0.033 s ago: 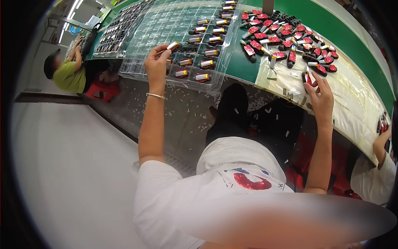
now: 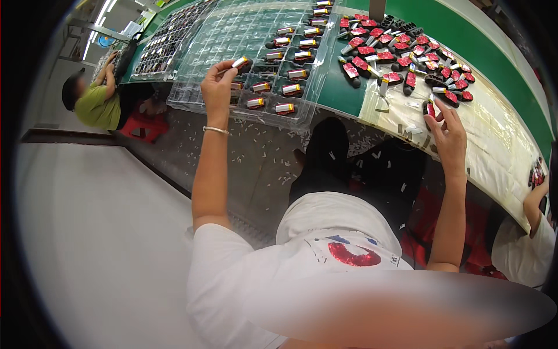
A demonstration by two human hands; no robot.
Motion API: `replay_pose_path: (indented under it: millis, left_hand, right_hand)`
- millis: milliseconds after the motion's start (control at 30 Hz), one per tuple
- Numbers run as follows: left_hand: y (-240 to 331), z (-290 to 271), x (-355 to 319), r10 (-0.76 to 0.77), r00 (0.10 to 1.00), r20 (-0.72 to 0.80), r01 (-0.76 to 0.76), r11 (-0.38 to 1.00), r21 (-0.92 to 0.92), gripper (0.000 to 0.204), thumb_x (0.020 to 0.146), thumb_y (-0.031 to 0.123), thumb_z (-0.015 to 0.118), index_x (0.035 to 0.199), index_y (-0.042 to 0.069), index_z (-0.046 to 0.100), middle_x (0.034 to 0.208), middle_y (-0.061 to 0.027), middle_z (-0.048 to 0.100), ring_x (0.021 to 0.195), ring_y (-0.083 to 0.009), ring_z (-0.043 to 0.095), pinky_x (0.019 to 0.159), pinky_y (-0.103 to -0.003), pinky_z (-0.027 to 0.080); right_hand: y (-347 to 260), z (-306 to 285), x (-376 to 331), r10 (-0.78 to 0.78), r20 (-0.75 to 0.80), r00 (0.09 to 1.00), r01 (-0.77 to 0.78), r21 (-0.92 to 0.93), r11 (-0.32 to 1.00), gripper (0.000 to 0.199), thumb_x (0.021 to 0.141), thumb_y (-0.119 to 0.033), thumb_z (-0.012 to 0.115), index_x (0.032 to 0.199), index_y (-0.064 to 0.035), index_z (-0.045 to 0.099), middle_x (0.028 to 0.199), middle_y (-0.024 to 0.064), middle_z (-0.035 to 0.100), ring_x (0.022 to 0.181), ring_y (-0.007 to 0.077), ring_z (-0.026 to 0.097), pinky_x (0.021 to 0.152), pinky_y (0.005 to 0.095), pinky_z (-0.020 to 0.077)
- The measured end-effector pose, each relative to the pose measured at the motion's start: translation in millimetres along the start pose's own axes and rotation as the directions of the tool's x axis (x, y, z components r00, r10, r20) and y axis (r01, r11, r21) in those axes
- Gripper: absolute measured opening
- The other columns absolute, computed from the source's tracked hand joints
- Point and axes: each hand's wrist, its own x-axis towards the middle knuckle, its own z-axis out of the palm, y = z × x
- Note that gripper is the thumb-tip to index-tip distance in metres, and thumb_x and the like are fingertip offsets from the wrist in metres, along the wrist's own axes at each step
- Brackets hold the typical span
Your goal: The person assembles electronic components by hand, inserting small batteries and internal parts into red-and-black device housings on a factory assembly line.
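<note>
Over the clear tray (image 2: 192,93), left hand (image 2: 218,87) pinches a small cylinder (image 2: 240,61).

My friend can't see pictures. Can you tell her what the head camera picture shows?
A person's left hand holds a small silver cylinder with an orange band over a clear plastic tray of pockets. The right hand touches a small red and black piece near a pile of red and black pieces on the green table.

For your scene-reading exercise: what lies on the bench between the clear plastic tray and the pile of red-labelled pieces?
In the head view, only bare green bench top separates the clear tray from the red-labelled pile.
</note>
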Motion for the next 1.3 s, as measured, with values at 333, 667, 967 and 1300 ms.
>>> replay_pose_path:
  millis: [333,667,967,1300]
  left_hand:
    - [-24.7,22.7,63.8,0.26,0.925,0.279,-0.357,0.847,0.395,0.024,0.086,0.001,0.051,0.093,0.005,0.073,0.094,-0.0109,0.071,0.083,-0.0211,0.07,0.076,-0.03,0.052]
    - [-6.3,18.4,38.5,0.282,0.849,0.448,-0.508,0.67,0.541,0.04,0.081,0.029,0.074,0.116,0.011,0.067,0.105,-0.0112,0.07,0.092,-0.0243,0.067,0.083,-0.034,0.051]
    - [-1.4,3.4,68.7,-0.07,0.956,0.287,0.029,0.989,0.144,0.025,0.086,0.019,0.067,0.1,-0.002,0.066,0.087,-0.0091,0.07,0.071,-0.0116,0.064,0.063,-0.025,0.05]
    - [-14.6,10.1,107.7,-0.347,0.878,0.33,0.058,0.761,0.646,0.051,0.08,0.048,0.068,0.094,-0.001,0.07,0.066,-0.0102,0.067,0.055,-0.0139,0.059,0.054,-0.028,0.047]
  right_hand:
    - [-1.3,14.4,17.1,-0.172,0.069,0.983,0.172,0.004,0.985,0.029,0.092,-0.002,0.051,0.118,-0.0091,0.064,0.097,0.0097,0.057,0.082,0.0237,0.06,0.074,0.0325,0.0478]
    - [8.0,22.7,23.0,-0.193,-0.056,0.98,0.192,-0.029,0.981,0.032,0.085,-0.001,0.062,0.116,-0.0089,0.065,0.108,0.008,0.056,0.094,0.0224,0.059,0.081,0.0323,0.0479]
    - [14.0,25.3,23.3,-0.291,-0.099,0.952,0.287,-0.057,0.956,0.03,0.085,-0.005,0.065,0.115,-0.0075,0.064,0.114,0.0089,0.062,0.108,0.0261,0.056,0.091,0.0348,0.0457]
    - [20.4,27.3,20.8,-0.187,-0.117,0.975,0.191,0.022,0.981,0.029,0.085,-0.006,0.065,0.114,-0.006,0.065,0.102,0.0089,0.063,0.097,0.0259,0.058,0.085,0.0346,0.0459]
